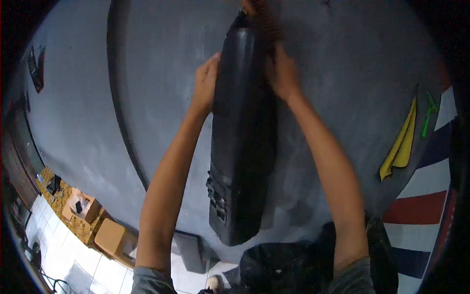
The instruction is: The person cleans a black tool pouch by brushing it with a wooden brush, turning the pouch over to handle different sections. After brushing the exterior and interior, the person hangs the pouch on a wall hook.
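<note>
A long black case [240,132] with small buckles near its lower end hangs upright against a grey wall. My left hand [207,83] presses on the case's left edge, its fingers partly behind it. On the other side, my right hand [284,73] is at the upper right edge, blurred, with its fingers partly hidden. A brown ribbed strip [264,19] runs at the top of the case, just above my right hand; whether that hand touches it is unclear.
A yellow cloth [402,147] and a green tool [429,115] hang at the right, beside a striped surface [418,210]. At lower left are an open cardboard box [84,208], a tan stool [110,236] and white floor tiles. Black bags [279,267] lie below.
</note>
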Tool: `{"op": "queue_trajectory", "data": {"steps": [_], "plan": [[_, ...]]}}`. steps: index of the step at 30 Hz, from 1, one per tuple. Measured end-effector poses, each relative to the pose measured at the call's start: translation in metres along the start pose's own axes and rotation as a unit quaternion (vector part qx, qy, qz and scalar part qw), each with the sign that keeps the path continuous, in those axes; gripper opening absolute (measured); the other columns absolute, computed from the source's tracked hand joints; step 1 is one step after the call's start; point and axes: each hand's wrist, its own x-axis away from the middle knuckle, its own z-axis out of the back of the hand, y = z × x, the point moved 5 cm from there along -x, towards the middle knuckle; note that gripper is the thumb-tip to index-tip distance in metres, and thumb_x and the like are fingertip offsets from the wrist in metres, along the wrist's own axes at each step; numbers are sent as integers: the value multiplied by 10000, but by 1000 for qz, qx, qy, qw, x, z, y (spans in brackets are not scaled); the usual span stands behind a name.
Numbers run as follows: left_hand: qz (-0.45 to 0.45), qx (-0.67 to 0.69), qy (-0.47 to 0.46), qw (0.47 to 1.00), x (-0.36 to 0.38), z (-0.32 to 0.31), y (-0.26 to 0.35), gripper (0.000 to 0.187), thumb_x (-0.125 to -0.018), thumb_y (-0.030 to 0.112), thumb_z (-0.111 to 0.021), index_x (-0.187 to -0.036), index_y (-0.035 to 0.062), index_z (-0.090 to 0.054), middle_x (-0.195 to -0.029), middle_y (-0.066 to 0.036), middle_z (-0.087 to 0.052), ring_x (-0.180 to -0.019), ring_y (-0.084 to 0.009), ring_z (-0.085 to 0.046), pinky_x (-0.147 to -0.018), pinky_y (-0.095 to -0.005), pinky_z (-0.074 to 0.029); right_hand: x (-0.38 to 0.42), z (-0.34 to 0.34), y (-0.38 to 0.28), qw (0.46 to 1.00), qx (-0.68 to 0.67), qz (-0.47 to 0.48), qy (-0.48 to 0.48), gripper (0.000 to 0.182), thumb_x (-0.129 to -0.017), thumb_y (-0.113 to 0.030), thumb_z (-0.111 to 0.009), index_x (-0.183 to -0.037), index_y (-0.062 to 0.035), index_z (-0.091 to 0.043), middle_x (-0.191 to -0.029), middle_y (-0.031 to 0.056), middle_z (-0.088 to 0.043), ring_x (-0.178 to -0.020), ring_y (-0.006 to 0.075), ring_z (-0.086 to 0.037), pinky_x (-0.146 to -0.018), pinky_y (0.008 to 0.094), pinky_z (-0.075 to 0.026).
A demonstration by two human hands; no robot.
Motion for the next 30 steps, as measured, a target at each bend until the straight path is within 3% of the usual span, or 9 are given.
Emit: {"op": "queue_trajectory", "data": {"steps": [2,5,8,13,17,20,25,28,30], "plan": [[153,169,-3,974,18,2,-17,413,-925,318,-515,-1129,-39,-562,-1026,-47,-612,-918,-118,-547,-808,-262,-430,15,-5,6,1000,-15,5,6,279,-894,-125,-488,-1135,-9,-408,-868,290,-595,-835,486,-556,-681,525,-444],[135,-117,-56,982,64,12,-19,507,-891,330,-566,-1243,-26,-487,-1123,-110,-600,-1021,-183,-559,-882,-306,-426,37,-4,-1,998,-53,7,16,260,-909,-142,-469,-1129,-12,-415,-943,293,-580,-893,486,-538,-735,506,-438],[-63,-255,-50,964,101,-7,0,569,-872,307,-593,-1304,-21,-422,-1198,-180,-567,-1105,-248,-543,-947,-342,-401,54,-8,-6,995,-87,-33,25,292,-942,-205,-423,-1156,-7,-420,-1026,290,-558,-971,460,-524,-816,465,-419],[1,-248,-11,969,148,-10,-2,566,-884,265,-569,-1321,-47,-389,-1264,-228,-510,-1195,-301,-490,-1013,-359,-345,120,-6,-32,974,-202,-104,-22,474,-976,-318,-336,-1271,52,-364,-1206,260,-499,-1125,357,-489,-948,378,-361],[7,-245,-3,969,180,-2,-12,491,-922,209,-478,-1330,-46,-382,-1311,-235,-468,-1238,-322,-448,-1032,-366,-325,187,-10,-37,964,-251,-74,54,538,-904,-217,-535,-1300,80,-325,-1247,267,-437,-1136,375,-455,-987,395,-334],[14,-242,-2,970,204,2,-10,462,-931,172,-435,-1336,-43,-380,-1340,-234,-440,-1261,-325,-422,-1037,-369,-319,217,-8,-51,932,-326,-144,62,559,-879,-177,-587,-1302,78,-327,-1265,255,-435,-1161,322,-451,-992,375,-330],[99,-221,-9,970,252,11,-21,487,-926,184,-439,-1350,-42,-362,-1365,-231,-413,-1277,-327,-402,-1045,-367,-307,239,9,-62,957,-207,-203,-4,469,-856,-166,-633,-1211,66,-433,-1227,211,-490,-1091,258,-510,-894,348,-408],[146,-189,-25,971,282,18,-29,550,-927,234,-451,-1377,-48,-307,-1387,-246,-376,-1286,-335,-385,-1052,-362,-293,243,6,-64,944,-204,-255,-58,380,-836,-153,-651,-1110,64,-501,-1132,208,-525,-970,281,-555,-815,352,-437],[137,-209,-1,968,296,14,-32,585,-930,247,-454,-1391,-57,-261,-1390,-261,-362,-1289,-343,-378,-1054,-361,-287,263,-3,-64,962,-128,-236,-52,519,-776,-166,-689,-1208,19,-469,-1156,235,-480,-1061,370,-481,-899,430,-388]]}}
